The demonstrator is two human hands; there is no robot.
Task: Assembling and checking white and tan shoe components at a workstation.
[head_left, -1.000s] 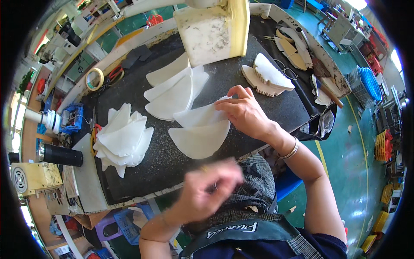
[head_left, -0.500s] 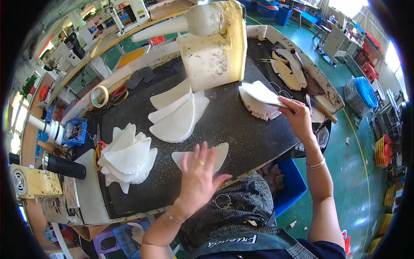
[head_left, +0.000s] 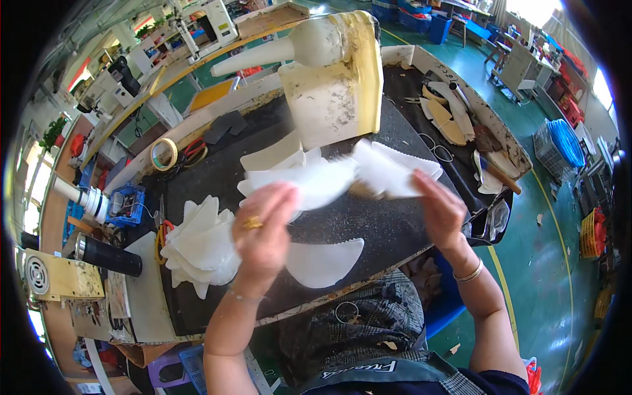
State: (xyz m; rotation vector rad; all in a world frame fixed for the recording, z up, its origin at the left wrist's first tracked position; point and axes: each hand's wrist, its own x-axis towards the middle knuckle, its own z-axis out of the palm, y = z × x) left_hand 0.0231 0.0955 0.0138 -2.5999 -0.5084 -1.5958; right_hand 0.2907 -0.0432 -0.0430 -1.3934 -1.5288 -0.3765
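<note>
Over the black work surface (head_left: 388, 230), my left hand (head_left: 262, 230) pinches a white curved panel (head_left: 306, 183), blurred by motion. My right hand (head_left: 440, 209) grips another white panel (head_left: 385, 170) by its right end. The inner ends of both panels meet or overlap in view; whether they touch I cannot tell. Below them a single white half-moon piece (head_left: 326, 263) lies flat near the front edge. Left of my left hand sits a fanned pile of white pieces (head_left: 201, 247). Behind the left panel, a stack of similar pieces (head_left: 268, 158) is partly covered.
A white and yellow block with a tapered arm (head_left: 332, 99) stands at the back. A tape roll (head_left: 164, 155), scissors (head_left: 195, 151) and a black cylinder (head_left: 108, 255) are at left. Loose pieces and a wooden-handled tool (head_left: 500, 172) lie by the right raised rim.
My left hand has risen from the half-moon piece and now holds a panel. My right hand has moved lower and slightly left with its panel. The view has shifted a little.
</note>
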